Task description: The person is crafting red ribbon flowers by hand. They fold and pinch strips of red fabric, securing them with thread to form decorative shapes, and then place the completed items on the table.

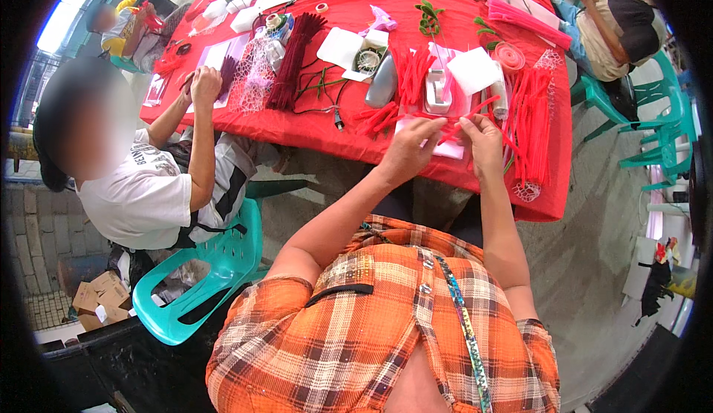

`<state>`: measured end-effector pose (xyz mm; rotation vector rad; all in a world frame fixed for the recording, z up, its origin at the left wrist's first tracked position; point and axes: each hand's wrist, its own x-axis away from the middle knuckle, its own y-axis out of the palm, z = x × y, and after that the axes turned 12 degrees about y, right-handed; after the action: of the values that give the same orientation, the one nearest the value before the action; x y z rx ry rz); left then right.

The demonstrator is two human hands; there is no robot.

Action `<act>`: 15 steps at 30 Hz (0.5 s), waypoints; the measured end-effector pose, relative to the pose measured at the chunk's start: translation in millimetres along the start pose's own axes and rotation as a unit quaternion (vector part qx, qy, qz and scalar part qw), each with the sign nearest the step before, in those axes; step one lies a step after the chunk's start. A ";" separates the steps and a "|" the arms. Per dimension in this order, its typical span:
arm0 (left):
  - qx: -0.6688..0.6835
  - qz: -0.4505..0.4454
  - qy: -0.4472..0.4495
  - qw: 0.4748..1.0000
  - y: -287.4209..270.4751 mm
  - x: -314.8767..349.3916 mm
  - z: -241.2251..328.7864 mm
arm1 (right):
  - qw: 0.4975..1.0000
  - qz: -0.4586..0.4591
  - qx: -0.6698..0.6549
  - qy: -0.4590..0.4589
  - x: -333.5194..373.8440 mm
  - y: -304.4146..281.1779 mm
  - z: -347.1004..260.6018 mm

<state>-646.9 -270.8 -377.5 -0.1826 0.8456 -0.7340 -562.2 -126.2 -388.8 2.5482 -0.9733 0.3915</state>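
Note:
Over the near edge of the red-covered table, my left hand (411, 149) and my right hand (484, 143) are close together, fingers pinched. Between them is a red pipe cleaner (486, 104), one end sticking up past my right fingers; the fingers partly hide it. Just beyond my hands stands a white tape dispenser (438, 92). More red pipe cleaners (412, 75) lie left of it, some short and bent. A thick bundle of long red pipe cleaners (530, 127) lies to the right of my right hand. A white square sheet (474, 70) lies behind the dispenser.
At my left, a co-worker (141, 183) sits on a teal plastic chair (200, 279), hands over the table. Dark red pipe cleaners (295, 60), a grey rounded object (382, 82), a cable plug (339, 122) and a green-leaved stem (429, 19) lie on the red tablecloth (297, 140).

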 end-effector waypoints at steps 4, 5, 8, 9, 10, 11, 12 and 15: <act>0.041 -0.001 0.062 0.997 13.2 -5.5 7.7 | 0.977 -0.050 -0.179 0.104 6.1 1.0 -6.0; 0.042 0.001 0.075 0.996 13.2 -7.1 8.2 | 0.969 -0.062 -0.206 0.121 4.9 -3.5 -6.1; 0.058 0.007 0.090 0.994 12.7 -9.9 9.5 | 0.946 -0.092 -0.264 0.162 2.7 -10.6 -6.0; 0.051 0.006 0.093 0.994 12.5 -8.5 8.6 | 0.943 -0.097 -0.268 0.172 3.1 -8.9 -6.0; 0.045 0.005 0.097 0.994 12.0 -6.4 7.4 | 0.940 -0.102 -0.271 0.181 3.6 -7.1 -6.2; 0.038 0.004 0.100 0.994 9.9 -7.4 9.5 | 0.940 -0.111 -0.266 0.186 5.5 -4.6 -7.4; 0.019 0.022 0.113 0.993 9.0 -9.6 11.2 | 0.939 -0.120 -0.260 0.190 8.6 -1.9 -9.2; -0.003 0.062 0.126 0.990 7.8 -15.8 17.1 | 0.943 -0.114 -0.259 0.173 5.5 -2.7 -8.3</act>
<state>-637.2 -256.9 -359.7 -0.0422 1.0903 -0.6458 -557.3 -123.8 -380.0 1.9940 -0.5493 0.4296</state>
